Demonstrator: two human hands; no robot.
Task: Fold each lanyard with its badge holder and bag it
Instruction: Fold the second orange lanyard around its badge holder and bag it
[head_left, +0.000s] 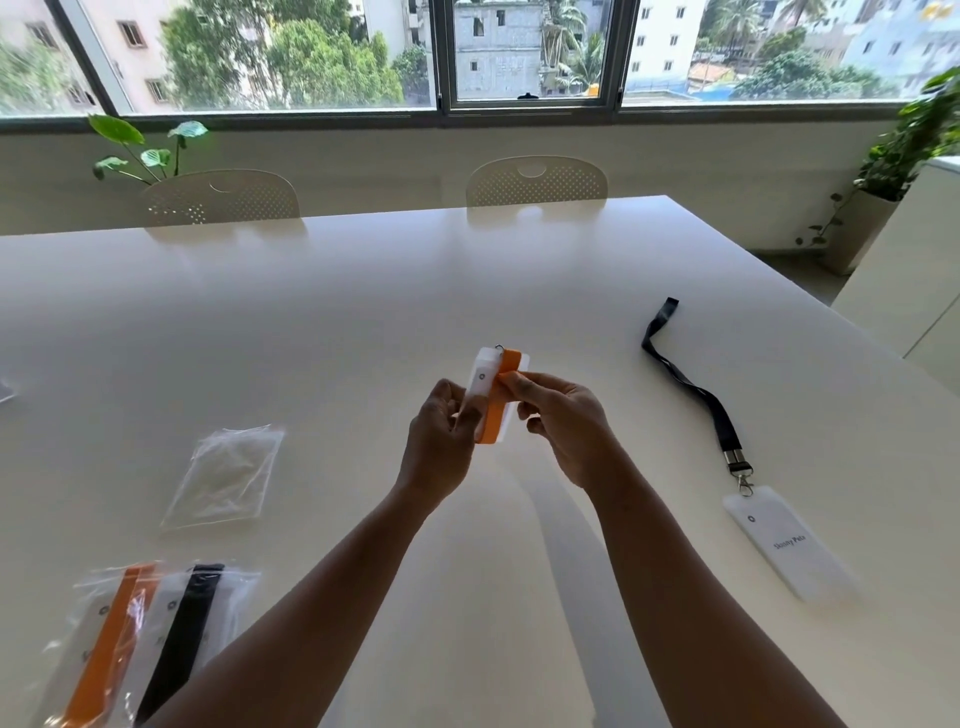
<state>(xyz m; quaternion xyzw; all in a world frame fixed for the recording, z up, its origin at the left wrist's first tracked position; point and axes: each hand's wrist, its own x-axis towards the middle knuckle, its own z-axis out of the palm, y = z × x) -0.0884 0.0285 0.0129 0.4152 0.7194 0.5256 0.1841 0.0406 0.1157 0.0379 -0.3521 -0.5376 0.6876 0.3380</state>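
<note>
Down at the near left corner of the worktop (363, 291) lay two filled bags side by side and overlapping, the orange bagged set (111, 644) on the outside and the black bagged set (182, 634) just beside it, both already sealed up by the look of them. A little farther in from that near left edge sat the empty bag (223, 475), flat, its long side running away from the person and leaning slightly right. That was the target, and it lay to the left of and nearer than the hands, closest to the left hand (441, 441).

In the middle, lifted off the worktop, the left hand curled around the lower left side of the badge holder (480, 384), while the right hand (561, 421) pinched the orange lanyard (501, 395) against the holder's face with thumb and fingertips. The bundle stood nearly upright, long axis running away from the person, with the little metal hook at the far end. The strap looked folded down the length of the card, so I judged the fold about done and bagging next: the bundle would have to travel left and down towards the empty bag, with nothing lying between them.

Over towards the right edge, well apart from the hands, the black lanyard (691, 387) trailed unfolded towards the near right, clipped to its own spare badge holder (784, 543), waiting its turn.
</note>
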